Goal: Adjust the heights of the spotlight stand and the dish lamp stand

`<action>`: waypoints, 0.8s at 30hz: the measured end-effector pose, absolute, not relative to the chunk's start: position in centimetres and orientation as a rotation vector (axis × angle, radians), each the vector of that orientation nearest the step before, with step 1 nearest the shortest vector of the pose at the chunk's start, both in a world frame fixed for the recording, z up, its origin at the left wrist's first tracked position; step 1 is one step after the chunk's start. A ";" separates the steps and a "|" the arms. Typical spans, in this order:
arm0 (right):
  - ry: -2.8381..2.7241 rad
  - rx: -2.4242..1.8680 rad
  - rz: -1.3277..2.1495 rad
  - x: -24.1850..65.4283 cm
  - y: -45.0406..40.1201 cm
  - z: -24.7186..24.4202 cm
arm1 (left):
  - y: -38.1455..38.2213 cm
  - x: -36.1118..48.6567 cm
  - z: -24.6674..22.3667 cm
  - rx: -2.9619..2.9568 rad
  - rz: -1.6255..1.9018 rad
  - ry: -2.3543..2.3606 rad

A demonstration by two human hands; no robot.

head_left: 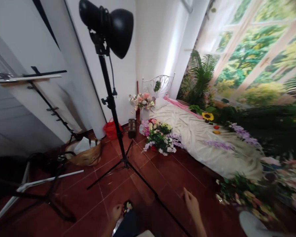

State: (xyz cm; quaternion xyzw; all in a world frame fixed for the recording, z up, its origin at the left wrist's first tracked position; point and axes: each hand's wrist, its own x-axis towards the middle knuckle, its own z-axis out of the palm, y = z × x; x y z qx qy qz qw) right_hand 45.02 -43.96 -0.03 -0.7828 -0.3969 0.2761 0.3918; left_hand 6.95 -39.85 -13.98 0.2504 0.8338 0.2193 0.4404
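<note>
My left hand (116, 211) is low in the view, beside my dark trouser leg and a shoe with a coloured pattern (128, 206). Its fingers are curled, and what they hold, if anything, is too small to tell. To the right, my right hand (191, 201) hangs over the red tiled floor, fingers partly extended and touching nothing visible. Between and ahead of the hands stands a black light stand (113, 113) with a black lamp head (120, 33) on top and its tripod legs spread on the floor.
A cream-draped bed (182, 125) with flowers and a sunflower (207, 116) lies at the right, below a window backdrop (256, 56). Flower bunches (160, 136) sit on the floor by it. A woven bag (87, 154), red bag (111, 129) and white stand leg (51, 179) are left.
</note>
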 end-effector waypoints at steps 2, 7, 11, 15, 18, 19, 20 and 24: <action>-1.163 -1.836 0.799 39.6 -38.3 0.3 | -35.6 5.9 -14.2 0.721 0.718 1.820; -1.392 -1.588 1.026 29.3 -28.4 0.7 | -23.1 2.7 -9.6 0.950 0.949 1.595; -1.578 -1.468 1.135 24.9 -22.2 1.2 | -13.6 1.0 -1.8 1.156 1.136 1.555; -1.718 -1.387 1.141 22.4 -15.1 2.0 | -6.9 0.6 4.9 1.164 1.449 1.424; -1.804 -1.369 1.054 20.6 -9.2 2.5 | -4.0 1.0 7.1 1.139 1.512 1.377; -1.837 -1.374 1.010 19.9 -7.3 2.7 | -3.3 1.2 7.4 1.138 1.519 1.375; -1.877 -1.375 0.972 19.2 -5.5 2.9 | -2.7 1.4 7.6 1.135 1.528 1.372; -2.146 -1.352 0.862 16.6 0.5 4.2 | -0.3 2.2 7.2 1.145 1.549 1.326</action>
